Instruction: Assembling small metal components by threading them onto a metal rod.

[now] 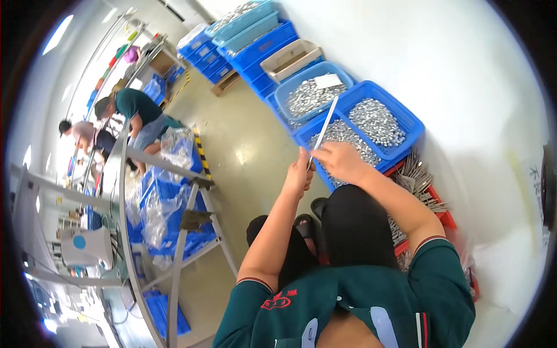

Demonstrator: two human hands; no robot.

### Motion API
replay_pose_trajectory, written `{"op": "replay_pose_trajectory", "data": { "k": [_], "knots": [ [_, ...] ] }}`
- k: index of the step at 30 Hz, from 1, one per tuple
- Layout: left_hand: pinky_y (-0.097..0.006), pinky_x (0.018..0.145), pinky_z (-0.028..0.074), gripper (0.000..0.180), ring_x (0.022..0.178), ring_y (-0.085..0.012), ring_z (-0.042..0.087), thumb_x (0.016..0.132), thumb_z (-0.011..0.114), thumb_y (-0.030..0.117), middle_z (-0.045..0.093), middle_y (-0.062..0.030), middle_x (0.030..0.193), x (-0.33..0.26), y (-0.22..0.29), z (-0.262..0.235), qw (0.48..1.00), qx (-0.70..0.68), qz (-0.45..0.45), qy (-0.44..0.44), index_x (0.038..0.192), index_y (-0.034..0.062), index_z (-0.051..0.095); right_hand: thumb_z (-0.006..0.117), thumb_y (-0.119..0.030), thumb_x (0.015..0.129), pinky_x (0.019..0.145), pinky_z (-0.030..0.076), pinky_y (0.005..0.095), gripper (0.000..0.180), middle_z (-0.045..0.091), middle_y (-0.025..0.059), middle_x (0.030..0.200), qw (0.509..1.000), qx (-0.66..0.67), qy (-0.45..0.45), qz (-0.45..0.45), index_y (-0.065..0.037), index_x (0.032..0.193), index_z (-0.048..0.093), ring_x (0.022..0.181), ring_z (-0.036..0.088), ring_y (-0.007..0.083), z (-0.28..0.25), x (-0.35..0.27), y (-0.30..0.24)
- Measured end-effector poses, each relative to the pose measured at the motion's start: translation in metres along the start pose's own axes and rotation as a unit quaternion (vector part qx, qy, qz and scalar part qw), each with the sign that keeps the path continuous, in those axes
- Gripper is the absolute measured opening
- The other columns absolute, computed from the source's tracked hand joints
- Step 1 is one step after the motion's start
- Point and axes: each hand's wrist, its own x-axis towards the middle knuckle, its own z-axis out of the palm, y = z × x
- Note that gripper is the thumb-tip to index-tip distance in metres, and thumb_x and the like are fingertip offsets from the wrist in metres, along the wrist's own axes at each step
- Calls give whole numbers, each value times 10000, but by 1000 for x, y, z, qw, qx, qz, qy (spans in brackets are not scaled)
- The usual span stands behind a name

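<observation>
The thin silver-white metal rod (pixel 328 120) slants upward from both hands, in front of the two-section blue plastic bin (pixel 415 129) of small silver metal pieces (pixel 378 121). Left hand (pixel 298 173): fingers curled around the rod's lower end. Right hand (pixel 343 160): thumb and fingertips clamped on the rod just above. Beyond the bin: a light-blue plastic tray (pixel 281 96) and a beige rectangular tray (pixel 292 60). A grey metal frame (pixel 175 277) stands left. The right forearm and thigh partly cover the red plastic tray (pixel 447 219); the rod's gripped end is hidden.
</observation>
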Motion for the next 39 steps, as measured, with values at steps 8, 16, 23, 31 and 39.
{"op": "replay_pose_trajectory", "data": {
  "k": [8,16,23,31,39],
  "knots": [
    [-219,348,148,546,372,-55,211,803,331,656,247,50,482,17,25,55,999,36,-8,-40,792,119,428,528,-91,686,555,452,367,162,534,71,696,993,-99,56,44,-79,827,606,639,566,251,-3,-20,31],
    [-211,349,142,423,368,-46,195,850,396,543,242,61,483,-32,-19,20,993,79,-73,-51,940,131,432,503,-80,733,607,482,404,201,565,110,766,943,-177,-12,281,-128,891,618,735,604,284,0,-46,124],
    [-192,334,130,401,360,-24,181,894,408,424,245,76,474,-66,-38,-35,999,30,-44,-2,788,45,487,520,-131,784,702,463,417,180,594,134,897,935,-112,41,335,-89,934,611,819,576,311,-13,-37,137],
    [-195,328,118,357,352,-15,170,891,445,382,249,78,468,-27,-32,-35,999,-41,-4,-1,766,49,473,521,-127,757,662,477,401,133,573,139,814,969,-52,-120,211,-52,846,585,775,575,317,52,-55,83],
    [-203,324,120,321,339,-26,171,877,480,362,241,72,453,-1,-56,-27,998,-39,-30,35,743,70,471,487,-119,740,801,437,346,209,532,132,975,915,-283,-155,242,-29,915,558,929,515,264,104,-83,111]
  ]
}}
